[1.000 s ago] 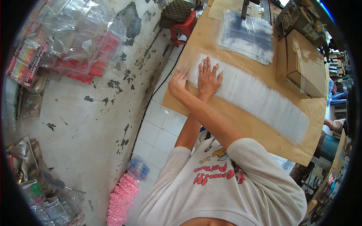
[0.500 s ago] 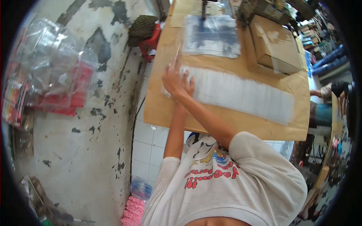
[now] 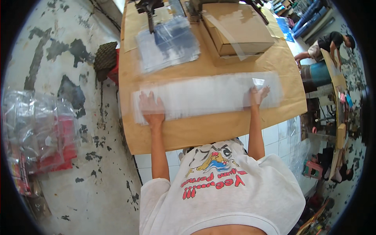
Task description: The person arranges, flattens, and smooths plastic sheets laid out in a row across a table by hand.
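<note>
A long overlapped row of clear, whitish plastic sheets [image 3: 203, 96] stretches across the brown paper-covered table [image 3: 219, 124]. My left hand [image 3: 152, 109] lies flat on its left end, fingers spread and nothing gripped. Over the right end is my right hand [image 3: 257, 96], its thumb and fingers apart and a little blurred. Just beyond those fingertips a small patch of plastic shines bright white. Whether the right hand lifts a sheet edge there, I cannot tell. Farther back, a loose stack of clear and bluish plastic sheets [image 3: 168, 47] lies beneath a dark metal machine part [image 3: 150, 17].
A cardboard box [image 3: 235, 33] stands at the back right of the table. Clear and red plastic packaging [image 3: 43, 133] hangs on the peeling wall at left. A red object [image 3: 113, 72] sits by the table's left edge. Another person [image 3: 329, 45] is at far right.
My right hand has gone from beside the left hand to the row's far right end. The left hand now lies flat on the left end. The whole view has also shifted.
</note>
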A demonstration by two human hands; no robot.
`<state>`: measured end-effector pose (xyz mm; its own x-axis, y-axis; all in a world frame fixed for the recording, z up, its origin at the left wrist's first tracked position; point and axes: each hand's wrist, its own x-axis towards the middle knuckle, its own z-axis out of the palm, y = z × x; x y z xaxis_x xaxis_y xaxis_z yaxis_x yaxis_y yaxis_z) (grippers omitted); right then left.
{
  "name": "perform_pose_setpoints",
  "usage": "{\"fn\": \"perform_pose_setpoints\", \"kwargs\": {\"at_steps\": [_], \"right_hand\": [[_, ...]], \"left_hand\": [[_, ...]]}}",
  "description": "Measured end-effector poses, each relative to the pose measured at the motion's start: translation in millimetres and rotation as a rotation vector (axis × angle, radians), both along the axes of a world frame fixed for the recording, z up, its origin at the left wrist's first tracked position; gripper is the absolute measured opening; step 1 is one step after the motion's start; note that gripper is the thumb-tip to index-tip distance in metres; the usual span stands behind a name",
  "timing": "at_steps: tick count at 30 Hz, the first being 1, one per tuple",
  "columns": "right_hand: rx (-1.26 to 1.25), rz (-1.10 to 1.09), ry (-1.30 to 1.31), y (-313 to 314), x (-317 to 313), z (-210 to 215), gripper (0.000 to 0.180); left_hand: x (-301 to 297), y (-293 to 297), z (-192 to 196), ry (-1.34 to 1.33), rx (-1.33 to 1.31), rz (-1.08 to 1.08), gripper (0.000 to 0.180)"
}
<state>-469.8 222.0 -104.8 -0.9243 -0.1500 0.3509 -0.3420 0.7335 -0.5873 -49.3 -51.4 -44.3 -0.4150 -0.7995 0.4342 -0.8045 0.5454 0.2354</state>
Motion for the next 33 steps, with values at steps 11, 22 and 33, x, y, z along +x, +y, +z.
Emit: {"fn": "perform_pose_setpoints", "kwargs": {"at_steps": [11,22,33], "right_hand": [[0.401,0.449,0.233,59,-90,50,0.061],[0.416,0.583,0.095,49,-128,57,0.054],[0.445,0.76,0.078,52,-158,49,0.054]], "left_hand": [[40,-10,-35,-0.013,0.055,-0.081,0.045],[54,10,112,-0.293,1.361,-0.114,0.063],[25,21,2,-0.178,0.173,-0.097,0.073]]}}
